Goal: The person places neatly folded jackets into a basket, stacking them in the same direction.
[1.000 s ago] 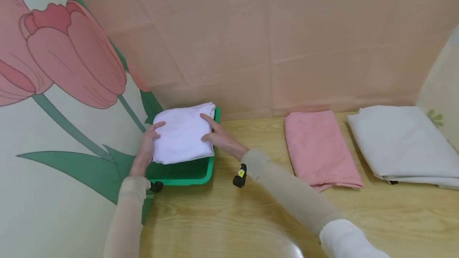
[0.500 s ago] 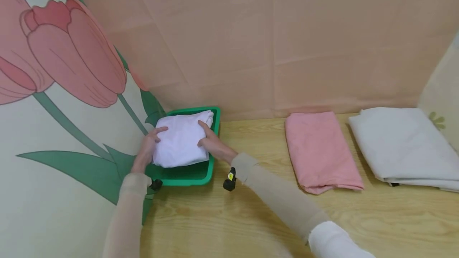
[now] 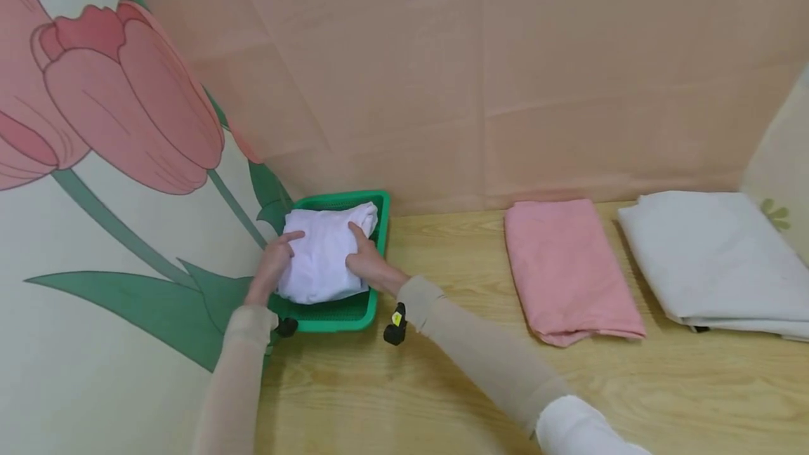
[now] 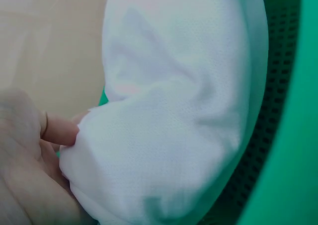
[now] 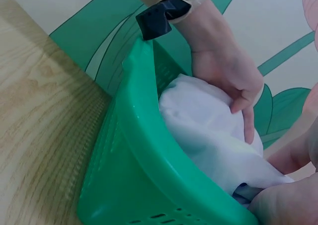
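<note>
A folded white cloth [image 3: 324,262] sits within the green plastic basket [image 3: 341,326], below the far rim in the head view. My left hand [image 3: 273,264] grips its left edge, thumb on top and the other fingers mostly hidden beneath. At the opposite edge my right hand [image 3: 371,265] holds it the same way, thumb and index finger on the upper face. The left wrist view shows the fabric's fine knit texture and its soft creases close up. In the right wrist view the basket's rim [image 5: 149,140] curves around the cloth [image 5: 208,120].
To the right on the wooden table [image 3: 455,258] lie a folded pink cloth [image 3: 571,269] and a larger folded light-grey cloth [image 3: 714,258]. A tulip-painted wall [image 3: 126,244] rises close on the left. Behind stands a beige-pink sheet [image 3: 474,90].
Both hands have lowered the white cloth into the basket, moving slightly toward me. More of the basket's far rim now shows. The pink and grey cloths stay put.
</note>
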Tool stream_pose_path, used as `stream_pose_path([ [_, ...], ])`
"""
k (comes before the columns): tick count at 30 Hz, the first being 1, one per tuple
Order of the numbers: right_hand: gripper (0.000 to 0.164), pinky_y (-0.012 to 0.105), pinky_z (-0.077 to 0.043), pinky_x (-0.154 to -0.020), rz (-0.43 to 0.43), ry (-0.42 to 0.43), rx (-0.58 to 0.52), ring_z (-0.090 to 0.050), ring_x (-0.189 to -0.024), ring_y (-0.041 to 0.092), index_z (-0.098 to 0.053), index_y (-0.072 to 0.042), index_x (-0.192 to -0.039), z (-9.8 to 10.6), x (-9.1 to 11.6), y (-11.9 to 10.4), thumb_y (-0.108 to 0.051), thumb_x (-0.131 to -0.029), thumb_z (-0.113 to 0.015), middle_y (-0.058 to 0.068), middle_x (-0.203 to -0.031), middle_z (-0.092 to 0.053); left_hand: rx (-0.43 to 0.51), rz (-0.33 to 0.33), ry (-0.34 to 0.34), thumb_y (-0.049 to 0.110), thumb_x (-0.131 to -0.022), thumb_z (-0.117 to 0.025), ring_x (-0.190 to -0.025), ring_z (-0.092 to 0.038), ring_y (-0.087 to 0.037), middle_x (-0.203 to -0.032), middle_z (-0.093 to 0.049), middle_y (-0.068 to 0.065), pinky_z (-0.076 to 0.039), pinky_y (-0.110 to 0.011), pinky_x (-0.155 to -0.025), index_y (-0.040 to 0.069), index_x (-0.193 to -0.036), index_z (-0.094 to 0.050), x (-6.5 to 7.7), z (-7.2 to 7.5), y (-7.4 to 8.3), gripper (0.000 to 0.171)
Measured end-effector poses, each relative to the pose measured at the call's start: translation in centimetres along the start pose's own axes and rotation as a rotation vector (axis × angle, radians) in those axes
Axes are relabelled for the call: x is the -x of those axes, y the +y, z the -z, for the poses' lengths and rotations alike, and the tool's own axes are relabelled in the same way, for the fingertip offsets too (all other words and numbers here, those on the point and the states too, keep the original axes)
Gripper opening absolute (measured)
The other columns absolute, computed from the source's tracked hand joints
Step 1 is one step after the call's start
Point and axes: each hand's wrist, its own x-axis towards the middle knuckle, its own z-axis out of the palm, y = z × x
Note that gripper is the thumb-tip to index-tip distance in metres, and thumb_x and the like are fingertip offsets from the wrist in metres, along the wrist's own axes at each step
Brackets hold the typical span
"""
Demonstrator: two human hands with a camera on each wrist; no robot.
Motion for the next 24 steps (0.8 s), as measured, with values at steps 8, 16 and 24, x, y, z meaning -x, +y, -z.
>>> stream_pose_path([
  [8, 0.098, 0.056, -0.008, -0.132, -0.011, -0.003, -0.014, 0.006, -0.165, 0.034, -0.016, -0.022, -0.173, -0.4, 0.1, 0.3, 0.017, -0.086, -0.041, 0.01, -0.18, -0.008, -0.024, 0.048, -0.049, -0.003, -0.093, -0.03, -0.154, -0.023, -0.034, -0.176, -0.023, -0.02, -0.016, -0.052, -0.13, 0.002, -0.158, -0.049, 0.0, -0.3, 0.3, 0.068],
  [16, 0.097, 0.053, -0.026, -0.128, -0.023, -0.023, 0.056, -0.011, -0.163, 0.033, -0.014, -0.018, -0.173, 0.1, 0.5, 0.0, 0.014, -0.088, -0.048, 0.013, -0.18, -0.011, -0.075, 0.013, 0.018, -0.002, -0.093, -0.028, -0.131, -0.041, -0.037, -0.163, -0.043, -0.026, -0.036, -0.035, -0.103, -0.005, -0.153, -0.052, 0.6, -0.7, 0.7, 0.065],
  [24, 0.084, 0.058, -0.006, -0.133, -0.086, -0.034, 0.158, 0.01, -0.165, 0.037, -0.017, -0.013, -0.172, 0.5, 1.6, -2.3, -0.009, -0.1, -0.059, 0.018, -0.179, -0.007, -0.159, 0.065, 0.042, 0.009, -0.095, -0.025, -0.151, -0.035, -0.04, -0.17, -0.033, -0.025, -0.033, -0.052, -0.124, -0.004, -0.161, -0.04, 1.1, -0.7, 2.9, 0.069],
])
